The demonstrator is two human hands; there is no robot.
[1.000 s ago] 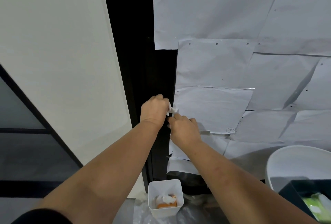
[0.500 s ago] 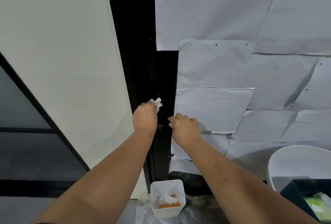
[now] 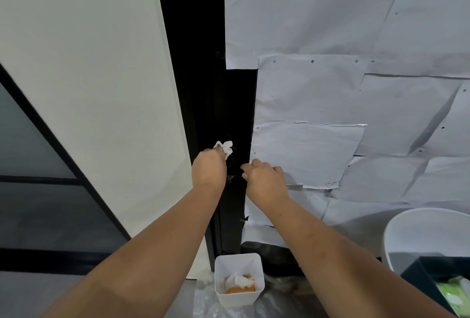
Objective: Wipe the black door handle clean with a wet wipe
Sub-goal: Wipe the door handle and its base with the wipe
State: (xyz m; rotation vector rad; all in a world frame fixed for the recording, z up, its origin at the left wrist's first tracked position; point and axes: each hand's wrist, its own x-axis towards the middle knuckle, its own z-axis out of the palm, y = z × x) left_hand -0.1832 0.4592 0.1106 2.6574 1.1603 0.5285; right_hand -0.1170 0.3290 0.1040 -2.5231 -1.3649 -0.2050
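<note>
We are seeing the left hand (image 3: pixel 209 168) having drawn apart from the right hand (image 3: pixel 265 180), carrying the wet wipe (image 3: pixel 225 148) toward ten o'clock; a second ago the two were touching, and now the black door handle (image 3: pixel 235 175) is showing between them.

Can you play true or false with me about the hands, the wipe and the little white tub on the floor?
1. The left hand holds the white wet wipe. True.
2. The right hand holds a sponge. False: no sponge is seen; its fingers curl at the black door handle.
3. The small white tub on the floor is empty. False: something orange and a white wad lie inside it.
4. White paper sheets cover the surface right of the dark door strip. True.
5. The wipe is green. False: it is white.
</note>
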